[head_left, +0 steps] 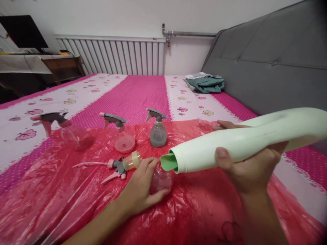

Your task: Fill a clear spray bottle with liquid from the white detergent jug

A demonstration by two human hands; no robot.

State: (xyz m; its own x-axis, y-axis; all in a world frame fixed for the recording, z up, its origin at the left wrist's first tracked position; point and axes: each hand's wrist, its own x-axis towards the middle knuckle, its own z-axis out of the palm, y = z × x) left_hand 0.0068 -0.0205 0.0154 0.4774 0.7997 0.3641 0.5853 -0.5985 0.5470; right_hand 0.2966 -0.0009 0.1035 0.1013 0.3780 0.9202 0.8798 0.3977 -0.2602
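My left hand [148, 185] is wrapped round a clear pinkish spray bottle body [163, 180] that stands uncapped on the red plastic sheet [199, 197]. In my right hand [250, 166] is a long pale green watering can [204, 146], tilted so its narrow end points left. A bright green lip [169, 161] at that end sits right at the bottle's mouth; whether they touch I cannot tell. Left of the bottle lies a detached spray head [119, 166] with its tube, beside a yellowish clear collar piece [133, 160].
Behind, a grey spray bottle [158, 134] and a pink one [124, 140] stand upright. Another clear pink spray bottle [76, 136] leans at the left. Folded clothes [204, 83] lie on the bed near the grey headboard [270, 61]. A radiator [114, 56] lines the wall.
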